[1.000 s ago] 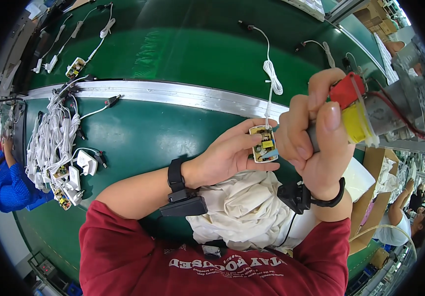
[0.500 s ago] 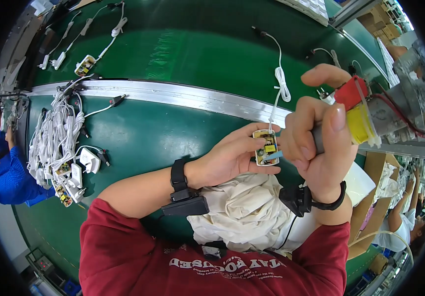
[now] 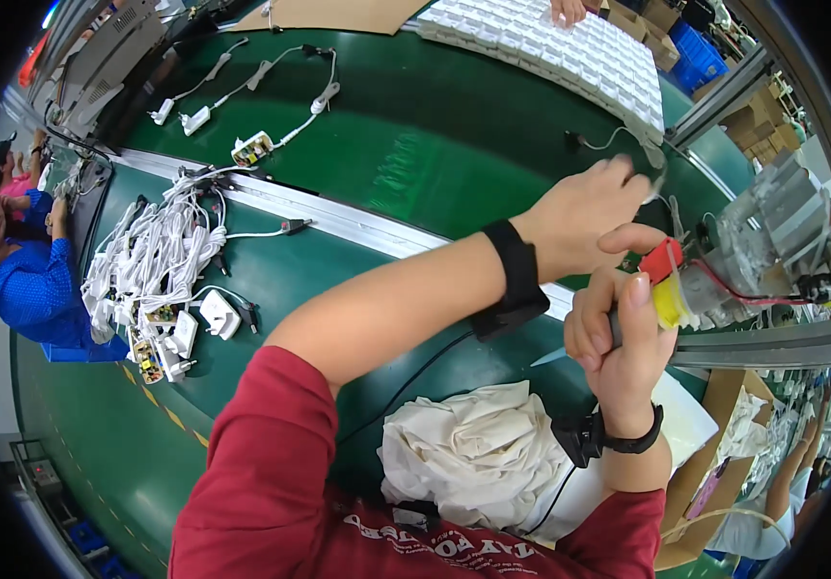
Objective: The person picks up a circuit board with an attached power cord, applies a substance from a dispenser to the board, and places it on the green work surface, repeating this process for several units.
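My left hand (image 3: 584, 217) reaches over the metal rail to the right part of the far green surface, fingers bent and smeared by motion. Beside its fingertips is a blurred pale cable (image 3: 659, 183); I cannot make out whether the hand grips anything. My right hand (image 3: 618, 333) is wrapped round a grey cylindrical tool (image 3: 700, 289) with a red switch, yellow tape and wires. The tool's pale blue tapered tip (image 3: 550, 357) points left above the near green table. No open charger shows at my hands; the left hand and forearm cover part of the surface.
A heap of white corded chargers (image 3: 160, 251) lies on the left of the near table. An open charger (image 3: 252, 148) sits beyond the rail (image 3: 357, 225). White cloth (image 3: 473, 439) is bunched before me. White trays (image 3: 550, 58) stand far back; a co-worker (image 3: 34, 261) is at left.
My left hand has left the spot by the tool tip, where it held an open corded charger, and moved far right over the rail. The right hand still grips the tool. The view has shifted.
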`<action>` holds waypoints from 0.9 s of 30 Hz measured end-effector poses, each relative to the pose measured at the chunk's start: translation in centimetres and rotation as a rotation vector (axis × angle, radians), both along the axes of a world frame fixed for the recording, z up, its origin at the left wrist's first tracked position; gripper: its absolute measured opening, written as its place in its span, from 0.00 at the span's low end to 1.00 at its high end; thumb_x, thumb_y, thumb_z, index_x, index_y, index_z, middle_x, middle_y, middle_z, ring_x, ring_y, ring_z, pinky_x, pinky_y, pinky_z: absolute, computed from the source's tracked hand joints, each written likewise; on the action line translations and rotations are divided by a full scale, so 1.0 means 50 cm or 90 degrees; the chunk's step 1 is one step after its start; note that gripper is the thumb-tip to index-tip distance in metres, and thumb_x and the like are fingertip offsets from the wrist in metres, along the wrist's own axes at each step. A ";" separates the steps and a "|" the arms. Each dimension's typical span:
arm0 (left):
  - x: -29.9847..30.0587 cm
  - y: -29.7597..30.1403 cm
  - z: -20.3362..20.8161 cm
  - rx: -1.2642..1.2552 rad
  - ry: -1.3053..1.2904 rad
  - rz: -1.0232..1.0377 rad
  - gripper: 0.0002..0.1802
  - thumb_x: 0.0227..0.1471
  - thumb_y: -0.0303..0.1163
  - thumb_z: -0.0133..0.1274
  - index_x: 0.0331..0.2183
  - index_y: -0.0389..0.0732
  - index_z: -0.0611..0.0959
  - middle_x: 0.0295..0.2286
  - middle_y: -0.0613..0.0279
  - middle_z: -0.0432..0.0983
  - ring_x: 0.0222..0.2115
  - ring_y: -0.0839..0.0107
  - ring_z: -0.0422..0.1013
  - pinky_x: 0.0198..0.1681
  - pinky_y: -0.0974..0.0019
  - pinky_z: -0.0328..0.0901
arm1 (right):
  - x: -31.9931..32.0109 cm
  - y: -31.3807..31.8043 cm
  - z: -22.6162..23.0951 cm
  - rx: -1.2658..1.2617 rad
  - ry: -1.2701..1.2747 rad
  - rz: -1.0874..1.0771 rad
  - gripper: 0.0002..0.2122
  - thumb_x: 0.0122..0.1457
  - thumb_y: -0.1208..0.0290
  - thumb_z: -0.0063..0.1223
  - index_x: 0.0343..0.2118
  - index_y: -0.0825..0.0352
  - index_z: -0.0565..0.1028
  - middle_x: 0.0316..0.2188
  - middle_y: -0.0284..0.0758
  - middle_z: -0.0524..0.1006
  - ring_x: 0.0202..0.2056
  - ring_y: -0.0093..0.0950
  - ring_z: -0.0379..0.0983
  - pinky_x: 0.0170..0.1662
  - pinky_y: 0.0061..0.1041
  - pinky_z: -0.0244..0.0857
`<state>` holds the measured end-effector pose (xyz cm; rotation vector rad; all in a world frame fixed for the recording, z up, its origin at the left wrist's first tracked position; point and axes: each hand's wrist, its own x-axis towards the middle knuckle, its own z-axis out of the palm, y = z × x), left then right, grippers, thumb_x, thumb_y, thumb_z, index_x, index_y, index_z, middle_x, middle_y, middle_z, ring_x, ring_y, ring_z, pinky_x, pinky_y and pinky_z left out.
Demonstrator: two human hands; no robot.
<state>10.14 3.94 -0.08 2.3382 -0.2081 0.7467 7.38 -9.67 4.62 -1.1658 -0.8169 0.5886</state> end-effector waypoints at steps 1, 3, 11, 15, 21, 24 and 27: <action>0.004 -0.006 -0.005 0.057 0.041 0.062 0.22 0.43 0.35 0.53 0.40 0.34 0.71 0.36 0.48 0.68 0.38 0.50 0.67 0.44 0.60 0.64 | 0.001 0.000 0.000 -0.005 -0.008 -0.005 0.17 0.64 0.58 0.38 0.44 0.69 0.60 0.09 0.25 0.54 0.08 0.14 0.49 0.11 0.14 0.44; 0.011 0.013 -0.109 0.082 0.124 0.121 0.22 0.42 0.33 0.53 0.39 0.31 0.70 0.34 0.45 0.68 0.37 0.50 0.68 0.40 0.60 0.66 | -0.004 0.008 0.003 0.010 -0.004 0.006 0.17 0.64 0.59 0.38 0.44 0.69 0.60 0.10 0.25 0.54 0.08 0.14 0.49 0.11 0.14 0.44; -0.138 0.156 -0.018 0.201 0.034 0.237 0.20 0.40 0.35 0.57 0.34 0.34 0.71 0.33 0.49 0.70 0.36 0.52 0.69 0.36 0.57 0.68 | 0.012 0.006 0.003 0.013 0.017 -0.013 0.14 0.64 0.61 0.38 0.44 0.68 0.61 0.10 0.25 0.55 0.09 0.13 0.49 0.12 0.14 0.44; -0.267 0.355 -0.015 0.426 0.325 0.574 0.28 0.39 0.35 0.60 0.43 0.35 0.71 0.43 0.49 0.69 0.44 0.55 0.68 0.44 0.59 0.67 | 0.014 0.008 0.000 0.003 0.003 -0.016 0.14 0.64 0.62 0.37 0.43 0.68 0.61 0.10 0.25 0.55 0.09 0.13 0.49 0.12 0.14 0.44; -0.393 0.492 -0.015 0.390 0.511 0.667 0.21 0.40 0.34 0.59 0.37 0.35 0.74 0.33 0.49 0.74 0.35 0.57 0.73 0.38 0.60 0.68 | 0.002 0.014 0.000 0.003 -0.006 -0.010 0.13 0.64 0.62 0.37 0.42 0.68 0.62 0.10 0.24 0.55 0.09 0.13 0.48 0.12 0.14 0.43; -0.372 0.481 -0.015 0.158 0.413 0.566 0.16 0.45 0.36 0.55 0.34 0.35 0.76 0.30 0.50 0.76 0.32 0.57 0.74 0.34 0.62 0.68 | 0.000 0.018 -0.001 0.013 -0.003 -0.008 0.13 0.64 0.62 0.37 0.42 0.68 0.62 0.10 0.24 0.55 0.09 0.13 0.48 0.12 0.14 0.43; -0.323 0.424 -0.008 -0.121 0.238 0.393 0.19 0.52 0.42 0.50 0.34 0.33 0.74 0.30 0.52 0.77 0.31 0.68 0.73 0.32 0.67 0.67 | 0.003 0.016 0.000 0.023 0.013 0.000 0.12 0.64 0.63 0.38 0.41 0.68 0.63 0.10 0.24 0.56 0.09 0.12 0.49 0.12 0.14 0.44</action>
